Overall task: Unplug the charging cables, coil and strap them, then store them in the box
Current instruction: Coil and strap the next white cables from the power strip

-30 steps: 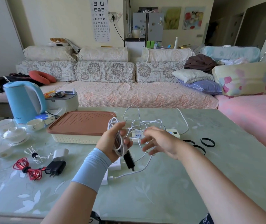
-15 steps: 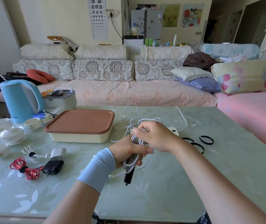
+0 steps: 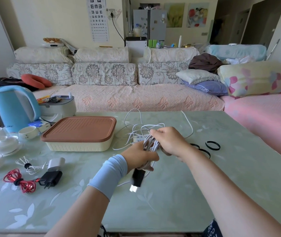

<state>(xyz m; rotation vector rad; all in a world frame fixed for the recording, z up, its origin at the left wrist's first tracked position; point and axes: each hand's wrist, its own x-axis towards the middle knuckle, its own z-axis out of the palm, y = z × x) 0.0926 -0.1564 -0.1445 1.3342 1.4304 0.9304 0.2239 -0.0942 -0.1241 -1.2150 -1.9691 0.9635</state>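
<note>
My left hand [image 3: 140, 158] grips a bundle of coiled white cable [image 3: 151, 143] above the table's middle. A black plug with a silver USB tip [image 3: 136, 180] hangs below that fist. My right hand [image 3: 168, 141] pinches the top of the same coil from the right. Loose white cable loops [image 3: 136, 124] trail back to a white power strip [image 3: 139, 138], mostly hidden behind my hands. The cream box with a brown lid [image 3: 80, 130] stands shut to the left. Black straps [image 3: 212, 145] lie to the right of my hands.
A strapped red cable with a black charger [image 3: 19, 181], a strapped white cable [image 3: 27, 165] and a white adapter [image 3: 56, 164] lie at the left. A blue kettle [image 3: 15, 106], cups and bowls [image 3: 4, 142] crowd the far left. A sofa [image 3: 136, 96] runs behind the table.
My hands have come together and dropped lower. The right hand went from holding loose cable apart to gripping the top of the coil. The black plug now dangles below my left fist.
</note>
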